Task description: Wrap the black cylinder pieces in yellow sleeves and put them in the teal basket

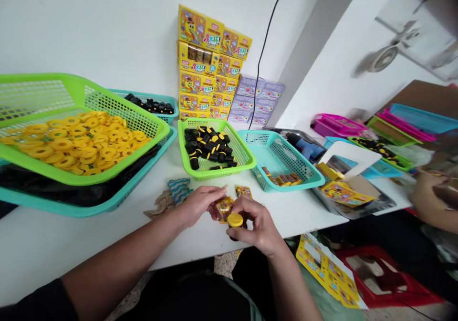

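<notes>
So, the right hand (255, 223) is closed around a black cylinder with a yellow cap (235, 221), right up against the left hand (202, 204), whose fingers pinch a printed yellow packet (224, 209). A second packet (244, 191) lies just ahead on the white table (107, 244). Plenty of banded cylinders sit in the green basket (246, 156), only a few small packs in the teal basket (279, 168), and yellow rings heap the big green basket (86, 178). Far right, a co-worker's hand (425, 194) works by more baskets.

Left hand (202, 205) and right hand (256, 228) just beside each other; fingers (246, 210) curled; forearms (121, 259) angled inward
</notes>
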